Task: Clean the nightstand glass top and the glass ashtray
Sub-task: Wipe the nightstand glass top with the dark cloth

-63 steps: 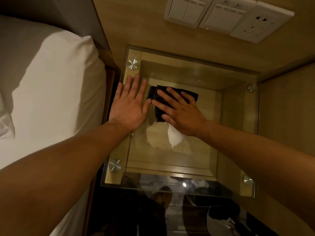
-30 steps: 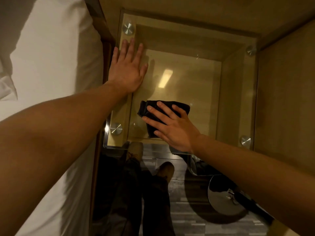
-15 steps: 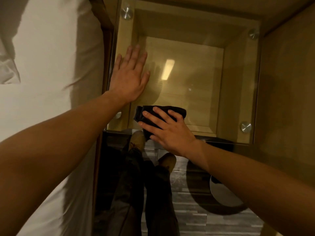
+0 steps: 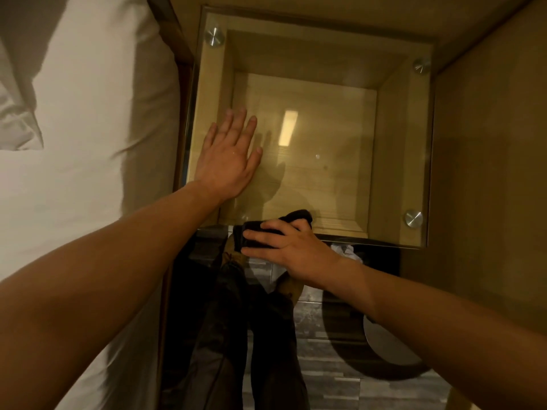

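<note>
The left hand [image 4: 228,161] lies flat on the glass [image 4: 325,128], palm down, fingers straight and a little spread. The right hand [image 4: 293,250] has its fingers curled round a dark cloth [image 4: 297,216], bunched up at the glass edge nearest the person. Part of that hand hangs past the lip, over the floor [image 4: 325,380]. The ashtray is not in view, so half the job cannot be judged from here.

Likely trouble, as I read it:

- **Slipping off the edge.** Any further pull toward the body would take the cloth off the glass, and the right fingers could drag along the bare edge (it looks thin and hard).
- **Prints.** The bare left palm is pressing on the very surface being cleaned, so it may leave marks. The patch under it cannot be wiped until the hand lifts.
- **Load.** The glass sits on the bench on round studs, one [image 4: 413,218] off to the right of the right hand. Leaning hard through the left arm puts the weight on one side.
- **Streaks.** A bunched cloth touches less glass than a flat one.
</note>
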{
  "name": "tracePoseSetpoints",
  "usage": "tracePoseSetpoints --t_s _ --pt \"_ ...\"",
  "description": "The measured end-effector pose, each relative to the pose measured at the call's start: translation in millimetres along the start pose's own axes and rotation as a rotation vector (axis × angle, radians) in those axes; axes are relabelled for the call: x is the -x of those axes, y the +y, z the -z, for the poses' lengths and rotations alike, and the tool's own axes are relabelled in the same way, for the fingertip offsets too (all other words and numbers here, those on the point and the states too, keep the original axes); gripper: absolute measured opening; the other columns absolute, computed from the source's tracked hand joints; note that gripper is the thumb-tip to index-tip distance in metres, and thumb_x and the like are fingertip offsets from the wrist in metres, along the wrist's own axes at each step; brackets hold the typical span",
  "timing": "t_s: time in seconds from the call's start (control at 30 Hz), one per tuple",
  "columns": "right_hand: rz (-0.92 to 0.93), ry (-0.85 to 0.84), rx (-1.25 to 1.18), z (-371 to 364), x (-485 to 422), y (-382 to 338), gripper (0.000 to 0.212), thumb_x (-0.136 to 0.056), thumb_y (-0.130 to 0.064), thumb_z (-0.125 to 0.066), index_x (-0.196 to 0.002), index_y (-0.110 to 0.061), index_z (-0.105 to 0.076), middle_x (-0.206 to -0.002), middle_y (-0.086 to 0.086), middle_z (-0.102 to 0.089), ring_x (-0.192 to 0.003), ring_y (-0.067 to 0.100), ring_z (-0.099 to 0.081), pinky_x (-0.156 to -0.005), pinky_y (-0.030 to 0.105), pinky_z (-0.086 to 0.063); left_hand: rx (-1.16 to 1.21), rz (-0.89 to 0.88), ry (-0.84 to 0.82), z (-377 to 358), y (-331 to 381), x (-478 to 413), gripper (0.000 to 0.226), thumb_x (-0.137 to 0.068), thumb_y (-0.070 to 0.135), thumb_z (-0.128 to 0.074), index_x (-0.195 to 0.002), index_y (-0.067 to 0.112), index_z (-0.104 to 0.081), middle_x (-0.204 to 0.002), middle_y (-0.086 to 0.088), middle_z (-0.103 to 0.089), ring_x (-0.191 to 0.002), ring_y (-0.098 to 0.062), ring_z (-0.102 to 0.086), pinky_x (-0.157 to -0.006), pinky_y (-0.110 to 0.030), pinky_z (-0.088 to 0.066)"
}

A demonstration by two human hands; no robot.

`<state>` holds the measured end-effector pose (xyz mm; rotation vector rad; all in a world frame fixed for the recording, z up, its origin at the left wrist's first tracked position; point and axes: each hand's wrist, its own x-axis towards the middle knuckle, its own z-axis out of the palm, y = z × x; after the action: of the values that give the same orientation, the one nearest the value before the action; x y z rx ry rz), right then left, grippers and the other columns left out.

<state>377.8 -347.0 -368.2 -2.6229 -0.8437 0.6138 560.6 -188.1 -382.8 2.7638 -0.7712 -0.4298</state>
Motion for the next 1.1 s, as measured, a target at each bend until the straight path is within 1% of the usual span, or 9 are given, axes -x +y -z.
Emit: tracePoseSetpoints --t_s 0.13,0.2,0.3,0.33,0.43,0.53,0.8,0.97,1.1 --pt "0.004 -0.098 -0.253 32 21 -1 0.072 -0.094 0.003 -0.055 -0.155 -0.033 -0.041 -0.164 -0.007 -0.036 -0.135 0.029 -0.044 -0.098 0.044 -0.037 0.046 0.009 -0.007 1 14 -8 0.069 -0.109 0.055 -0.02 -0.168 0.022 -0.011 -0.177 -0.004 -0.005 -0.163 -0.022 0.0 -0.131 -0.049 -0.006" --pt "-0.08 -0.012 -0.436 53 35 3 0.07 -0.091 0.012 -0.051 -0.151 -0.023 -0.049 -0.159 0.0 -0.044 -0.132 0.029 -0.051 -0.106 0.042 -0.042 0.06 0.024 -0.012 -1 22 -17 0.071 -0.107 0.058 -0.017 -0.168 0.024 -0.007 -0.178 -0.002 -0.002 -0.163 -0.021 0.003 -0.131 -0.05 -0.006" --pt "-0.255 0.211 -0.572 85 50 25 0.064 -0.09 0.017 -0.053 -0.145 -0.014 -0.056 -0.149 0.01 -0.054 -0.135 0.011 -0.047 -0.115 0.023 -0.038 0.064 0.033 0.001 -4 32 -35 0.072 -0.106 0.06 -0.013 -0.168 0.025 -0.006 -0.177 -0.001 0.0 -0.163 -0.02 0.004 -0.131 -0.05 -0.002" --pt "-0.307 0.28 -0.558 96 51 37 0.063 -0.091 0.019 -0.051 -0.145 -0.013 -0.056 -0.148 0.01 -0.055 -0.136 0.012 -0.046 -0.116 0.021 -0.037 0.055 0.03 0.007 -5 36 -41 0.071 -0.106 0.06 -0.013 -0.168 0.025 -0.006 -0.177 0.0 0.0 -0.163 -0.02 0.004 -0.13 -0.05 0.0" --pt "-0.397 0.419 -0.555 130 42 81 0.061 -0.096 0.017 -0.046 -0.148 -0.013 -0.051 -0.142 0.002 -0.055 -0.128 0.026 -0.056 -0.106 0.043 -0.05 0.026 0.024 0.019 -11 44 -60 0.069 -0.108 0.058 -0.015 -0.168 0.026 -0.004 -0.177 0.0 0.001 -0.163 -0.021 0.006 -0.126 -0.047 0.008" --pt "-0.429 0.522 -0.428 157 17 134 0.063 -0.094 0.018 -0.047 -0.151 -0.008 -0.046 -0.14 0.01 -0.058 -0.124 0.03 -0.058 -0.101 0.047 -0.051 0.01 0.033 0.014 -17 47 -78 0.069 -0.109 0.057 -0.014 -0.168 0.025 -0.002 -0.177 -0.001 0.005 -0.163 -0.022 0.009 -0.126 -0.05 0.008" --pt "-0.517 0.458 0.002 199 -81 251 0.083 -0.09 0.014 -0.05 -0.157 -0.032 -0.036 -0.157 0.001 -0.047 -0.136 0.032 -0.046 -0.109 0.051 -0.038 -0.024 0.041 0.057 -35 42 -87 0.067 -0.109 0.055 -0.015 -0.167 0.027 0.005 -0.176 0.0 0.006 -0.162 -0.021 0.012 -0.128 -0.049 0.012" --pt "-0.465 0.178 0.034 181 -100 285 0.062 -0.104 -0.056 -0.037 -0.161 -0.041 -0.016 -0.169 -0.013 -0.022 -0.156 0.015 -0.016 -0.117 0.053 -0.022 -0.074 0.044 0.085 -36 43 -87 0.067 -0.109 0.052 -0.021 -0.167 0.024 0.0 -0.176 -0.002 0.001 -0.162 -0.022 0.006 -0.125 -0.045 0.017" --pt "-0.411 0.22 0.16 183 -99 300 0.061 -0.102 -0.065 -0.021 -0.159 -0.043 -0.021 -0.17 -0.013 -0.019 -0.158 0.015 -0.007 -0.116 0.052 -0.014 -0.078 0.046 0.069 -35 44 -87 0.067 -0.109 0.051 -0.021 -0.167 0.022 -0.004 -0.176 -0.003 0.0 -0.163 -0.024 0.005 -0.127 -0.05 0.008"
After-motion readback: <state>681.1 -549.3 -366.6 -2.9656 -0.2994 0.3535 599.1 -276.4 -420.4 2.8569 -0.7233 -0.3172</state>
